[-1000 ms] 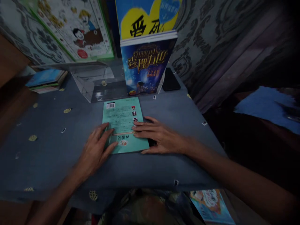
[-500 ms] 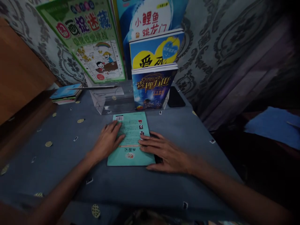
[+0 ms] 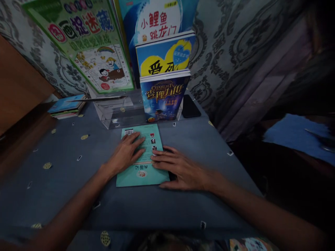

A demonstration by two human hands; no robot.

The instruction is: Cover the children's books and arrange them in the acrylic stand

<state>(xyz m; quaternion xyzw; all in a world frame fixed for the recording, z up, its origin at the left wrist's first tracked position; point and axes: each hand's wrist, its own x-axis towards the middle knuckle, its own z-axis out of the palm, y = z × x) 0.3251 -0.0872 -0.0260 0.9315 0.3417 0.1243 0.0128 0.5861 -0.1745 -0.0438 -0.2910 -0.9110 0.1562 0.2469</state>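
Note:
A thin teal book (image 3: 142, 178) lies flat on the table, its printed title upside down to me and a barcode at the far left corner. My left hand (image 3: 127, 152) rests on its left half with the fingers spread across the cover. On the right side, my right hand (image 3: 180, 169) lies with its fingertips on the cover and its thumb by the near right corner. Both hands are open. Just beyond the book stands a clear acrylic stand (image 3: 104, 118), holding upright books, the front one a dark blue book (image 3: 164, 97).
Behind it stand a blue-and-yellow book (image 3: 146, 55), a larger blue book (image 3: 128, 21) and a green picture book (image 3: 70, 45). A small stack of books (image 3: 66, 106) lies at left. A black phone (image 3: 191, 106) lies right of the stand, near the table's (image 3: 222, 205) right edge.
My left hand has slid a little farther right across the teal book's cover. The whole view has shifted slightly, so everything appears farther left. My right hand keeps its place on the book.

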